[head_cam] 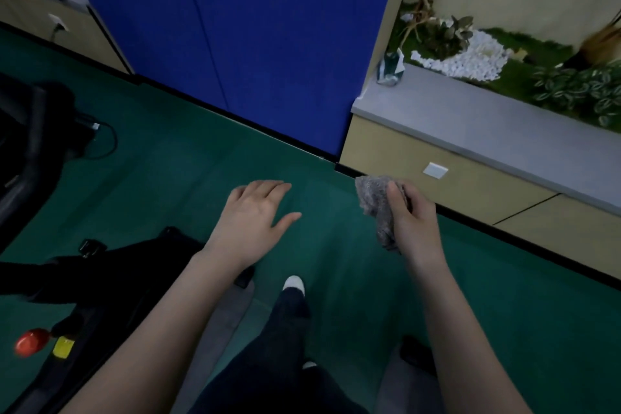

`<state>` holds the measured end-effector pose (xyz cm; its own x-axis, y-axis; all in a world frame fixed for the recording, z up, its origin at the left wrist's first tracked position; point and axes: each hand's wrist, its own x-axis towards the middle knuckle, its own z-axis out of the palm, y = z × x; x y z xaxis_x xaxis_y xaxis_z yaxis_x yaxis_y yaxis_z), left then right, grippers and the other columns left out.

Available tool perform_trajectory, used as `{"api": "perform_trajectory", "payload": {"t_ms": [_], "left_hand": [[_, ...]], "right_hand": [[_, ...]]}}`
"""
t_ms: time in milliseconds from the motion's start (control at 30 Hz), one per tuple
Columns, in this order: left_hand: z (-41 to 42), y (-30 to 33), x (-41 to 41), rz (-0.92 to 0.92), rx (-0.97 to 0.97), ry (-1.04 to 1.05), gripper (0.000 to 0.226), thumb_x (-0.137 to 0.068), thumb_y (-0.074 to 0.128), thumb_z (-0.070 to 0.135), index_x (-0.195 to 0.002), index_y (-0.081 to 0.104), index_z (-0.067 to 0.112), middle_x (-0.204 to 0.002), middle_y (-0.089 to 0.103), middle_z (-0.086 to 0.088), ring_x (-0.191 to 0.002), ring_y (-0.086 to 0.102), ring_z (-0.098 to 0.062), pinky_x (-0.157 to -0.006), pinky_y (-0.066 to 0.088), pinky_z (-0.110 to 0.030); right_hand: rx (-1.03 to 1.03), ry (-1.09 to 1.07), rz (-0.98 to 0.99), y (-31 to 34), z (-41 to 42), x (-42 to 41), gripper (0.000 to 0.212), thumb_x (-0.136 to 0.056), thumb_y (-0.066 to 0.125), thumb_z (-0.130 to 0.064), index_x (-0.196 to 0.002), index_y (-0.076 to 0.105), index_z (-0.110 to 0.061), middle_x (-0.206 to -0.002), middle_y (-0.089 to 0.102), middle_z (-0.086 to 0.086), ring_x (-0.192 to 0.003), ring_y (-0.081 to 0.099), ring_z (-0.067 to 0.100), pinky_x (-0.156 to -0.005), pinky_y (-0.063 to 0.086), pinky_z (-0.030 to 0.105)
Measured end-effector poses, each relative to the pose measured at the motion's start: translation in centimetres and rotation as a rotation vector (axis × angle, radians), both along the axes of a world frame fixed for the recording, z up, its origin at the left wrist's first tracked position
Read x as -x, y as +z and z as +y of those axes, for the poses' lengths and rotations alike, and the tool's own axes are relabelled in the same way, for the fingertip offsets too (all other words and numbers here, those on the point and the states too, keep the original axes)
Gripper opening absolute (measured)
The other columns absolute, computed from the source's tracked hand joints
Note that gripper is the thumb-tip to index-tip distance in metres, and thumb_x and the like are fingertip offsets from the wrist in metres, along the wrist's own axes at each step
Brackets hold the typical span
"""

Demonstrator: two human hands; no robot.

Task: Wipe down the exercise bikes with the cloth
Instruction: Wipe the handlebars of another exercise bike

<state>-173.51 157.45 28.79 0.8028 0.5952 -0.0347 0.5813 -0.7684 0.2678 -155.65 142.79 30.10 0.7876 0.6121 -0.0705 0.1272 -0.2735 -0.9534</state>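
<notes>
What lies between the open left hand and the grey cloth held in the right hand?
Only bare green floor shows in the head view between the left hand and the cloth gripped by the right hand; nothing else occupies that gap.

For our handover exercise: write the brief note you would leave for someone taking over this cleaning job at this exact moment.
Left hand: open, holding nothing, over the green floor.
Right hand: grips the grey cloth, clear of any surface.
Exercise bike: dark frame at the left edge, not touched by either hand.
Done: cannot tell from this view.
Left: bring the cloth to the bike and wipe it.
</notes>
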Motion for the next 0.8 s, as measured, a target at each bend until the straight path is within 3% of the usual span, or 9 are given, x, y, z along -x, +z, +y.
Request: {"api": "perform_trajectory", "payload": {"t_ms": [167, 333, 500, 700, 800], "left_hand": [[6.7, -0.3, -4.1, -0.019, -0.011, 0.035, 0.062, -0.093, 0.044, 0.052, -0.143, 0.040, 0.015, -0.148, 0.040, -0.001, -0.137, 0.033, -0.021, -0.111, 0.022, -0.039], [12.1, -0.4, -6.9, -0.058, 0.058, 0.114, 0.067, -0.093, 0.041, 0.054, -0.148, 0.028, 0.018, -0.155, 0.026, 0.001, -0.141, 0.023, -0.019, -0.113, 0.019, -0.039], [16.3, -1.0, -6.8, -0.030, 0.073, 0.212, 0.070, -0.092, 0.039, 0.057, -0.149, 0.023, 0.020, -0.157, 0.020, 0.002, -0.144, 0.015, -0.019, -0.115, 0.012, -0.038], [20.2, -2.0, -5.5, -0.028, 0.085, 0.438, 0.071, -0.090, 0.046, 0.056, -0.148, 0.030, 0.018, -0.156, 0.025, -0.002, -0.143, 0.021, -0.025, -0.114, 0.018, -0.044], [21.9, -2.7, -5.7, 0.009, 0.091, 0.553, 0.072, -0.090, 0.044, 0.057, -0.148, 0.030, 0.018, -0.155, 0.028, -0.001, -0.143, 0.020, -0.023, -0.114, 0.016, -0.042]], "right_hand": [[0.000, 0.049, -0.062, 1.5, 7.1, -4.2, 0.019, -0.100, 0.046, -0.023, -0.087, 0.060, -0.026, -0.082, 0.060, -0.013, -0.070, 0.053, -0.010, -0.067, 0.042, 0.014], [0.029, 0.180, -0.092, 2.2, 14.8, -6.5, 0.019, -0.100, 0.045, -0.027, -0.101, 0.063, -0.019, -0.090, 0.063, -0.012, -0.075, 0.056, -0.008, -0.067, 0.044, 0.010], [0.037, 0.284, -0.096, 1.0, 20.9, -7.1, 0.018, -0.099, 0.049, -0.025, -0.098, 0.064, -0.014, -0.085, 0.062, -0.014, -0.072, 0.056, -0.011, -0.064, 0.041, 0.006], [0.044, 0.419, -0.044, -0.8, 27.4, -8.8, 0.020, -0.098, 0.051, -0.027, -0.100, 0.065, -0.013, -0.091, 0.065, -0.005, -0.076, 0.058, -0.006, -0.066, 0.044, 0.009], [0.072, 0.499, -0.020, -1.8, 31.4, -10.6, 0.017, -0.097, 0.051, -0.030, -0.098, 0.065, -0.020, -0.095, 0.067, -0.005, -0.088, 0.063, 0.005, -0.075, 0.050, 0.022]]}}
